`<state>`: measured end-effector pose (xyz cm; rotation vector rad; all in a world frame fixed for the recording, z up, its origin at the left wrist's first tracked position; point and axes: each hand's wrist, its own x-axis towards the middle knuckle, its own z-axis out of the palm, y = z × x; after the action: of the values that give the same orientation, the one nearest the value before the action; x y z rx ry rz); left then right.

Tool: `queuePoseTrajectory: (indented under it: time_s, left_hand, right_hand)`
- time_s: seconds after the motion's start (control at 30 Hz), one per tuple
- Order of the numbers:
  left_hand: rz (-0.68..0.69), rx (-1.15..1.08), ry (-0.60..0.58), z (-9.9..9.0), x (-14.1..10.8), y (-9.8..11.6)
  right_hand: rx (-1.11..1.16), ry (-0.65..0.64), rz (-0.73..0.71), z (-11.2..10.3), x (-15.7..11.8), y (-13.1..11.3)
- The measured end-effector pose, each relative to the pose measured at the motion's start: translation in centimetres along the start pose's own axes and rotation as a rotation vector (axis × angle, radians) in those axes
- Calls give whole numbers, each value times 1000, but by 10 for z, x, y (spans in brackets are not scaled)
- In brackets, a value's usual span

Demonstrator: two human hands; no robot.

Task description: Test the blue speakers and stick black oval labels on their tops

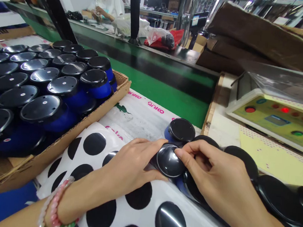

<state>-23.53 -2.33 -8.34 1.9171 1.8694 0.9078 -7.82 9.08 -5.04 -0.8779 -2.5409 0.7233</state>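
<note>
My left hand (133, 160) is wrapped around a blue, black-ended round unit, its fingers and thumb at the side. A glossy black disc (170, 160) faces up on that unit, reflecting the light. At the disc's right edge, my right hand (213, 164) has thumb and fingers pinched together, the thumb tip resting on the rim; the fingertips are partly hidden. Beneath my left forearm lies a white sheet of round black stickers (101, 214). Another blue unit with a black end (182, 130) stands just behind the held one.
On the left, a cardboard tray (116, 90) holds several rows of blue units with black ends. More black-ended units (280, 197) line the right side. A control box with buttons (277, 113) sits beyond them. Behind runs a green conveyor belt (154, 81); a person (111, 2) sits across it.
</note>
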Motion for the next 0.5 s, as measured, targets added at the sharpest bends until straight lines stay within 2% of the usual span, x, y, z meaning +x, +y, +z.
queuePoseTrajectory:
  time_s: [0.23,0.5]
  left_hand:
    - [-3,2,-19,-1,1,-1]
    - [24,15,-42,-4,1,0]
  right_hand:
    - [-77,37,-32,1,-1,-3]
    - [-49,7,-105,0,-1,0]
